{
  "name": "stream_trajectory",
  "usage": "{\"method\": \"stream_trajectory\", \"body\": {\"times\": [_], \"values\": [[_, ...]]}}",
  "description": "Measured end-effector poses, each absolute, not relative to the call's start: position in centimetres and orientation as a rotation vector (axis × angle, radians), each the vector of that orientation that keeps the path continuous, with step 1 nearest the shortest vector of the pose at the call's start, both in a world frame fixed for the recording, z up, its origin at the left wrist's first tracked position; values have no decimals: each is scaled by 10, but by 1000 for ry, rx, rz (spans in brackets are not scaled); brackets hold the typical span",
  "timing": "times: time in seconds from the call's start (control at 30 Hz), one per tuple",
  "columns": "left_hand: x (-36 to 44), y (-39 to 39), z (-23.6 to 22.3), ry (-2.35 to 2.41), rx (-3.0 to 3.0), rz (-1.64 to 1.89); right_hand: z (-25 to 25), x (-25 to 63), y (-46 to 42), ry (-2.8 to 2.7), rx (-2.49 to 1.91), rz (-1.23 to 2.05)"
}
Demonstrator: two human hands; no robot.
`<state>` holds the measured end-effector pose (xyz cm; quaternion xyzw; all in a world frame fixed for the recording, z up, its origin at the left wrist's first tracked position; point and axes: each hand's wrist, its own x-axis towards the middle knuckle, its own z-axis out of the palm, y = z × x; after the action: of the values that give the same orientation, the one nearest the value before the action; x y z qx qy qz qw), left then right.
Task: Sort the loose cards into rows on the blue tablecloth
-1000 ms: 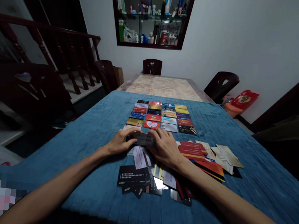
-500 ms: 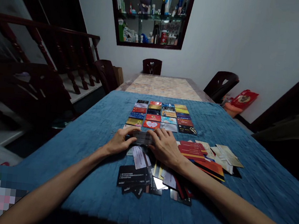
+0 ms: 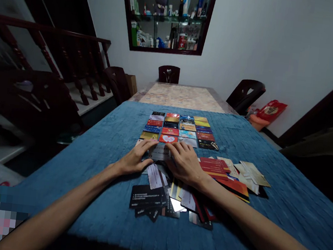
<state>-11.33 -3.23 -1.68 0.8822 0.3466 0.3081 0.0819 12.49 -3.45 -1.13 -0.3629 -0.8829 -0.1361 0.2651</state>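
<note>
A grey card [image 3: 159,153] with printed lettering lies between my two hands, just in front of rows of cards [image 3: 170,131] in several colours. My left hand [image 3: 137,155] is at the card's left end, its thumb and fingers spread apart; whether a fingertip touches the card's far edge is hard to see. My right hand [image 3: 186,162] has its fingers curled over the right end of the card, with the thumb mostly hidden beneath. Below my hands is a loose pile of cards, including black cards [image 3: 146,197] and a pale card with a dark stripe [image 3: 157,177].
Red cards [image 3: 214,167] and pale gold cards [image 3: 255,174] are heaped to the right of my right hand. A blue cloth [image 3: 102,133] covers the near part of the table [image 3: 181,96]. Dark wooden chairs [image 3: 168,74] stand around it.
My left thumb has come off the grey card's face and moved down, widening the gap to the fingers. The grey card shows more of its face. My right hand is nearly unchanged.
</note>
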Motion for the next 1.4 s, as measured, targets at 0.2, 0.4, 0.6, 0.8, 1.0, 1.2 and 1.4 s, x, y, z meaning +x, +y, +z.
{"method": "stream_trajectory", "body": {"times": [0.2, 0.4, 0.6, 0.8, 1.0, 1.2, 1.4], "values": [[-115, -32, -18, 1020, 2663, 951, -11, 127, -33, -2381, -964, -346], [-116, -31, -18, 1009, 2667, 963, -11, 129, -31, -2386, -954, -314], [-119, -31, -18, 1038, 2675, 919, -13, 130, -28, -2430, -957, -292], [-121, -28, -21, 1020, 2687, 925, -13, 131, -26, -2448, -982, -249], [-120, -29, -19, 1044, 2646, 877, -8, 134, -24, -2481, -1036, -132], [-118, -32, -19, 1066, 2582, 868, -5, 136, -20, -2536, -1015, -3], [-118, -25, -14, 1107, 2578, 877, 5, 132, -10, -2586, -1033, -22]]}}
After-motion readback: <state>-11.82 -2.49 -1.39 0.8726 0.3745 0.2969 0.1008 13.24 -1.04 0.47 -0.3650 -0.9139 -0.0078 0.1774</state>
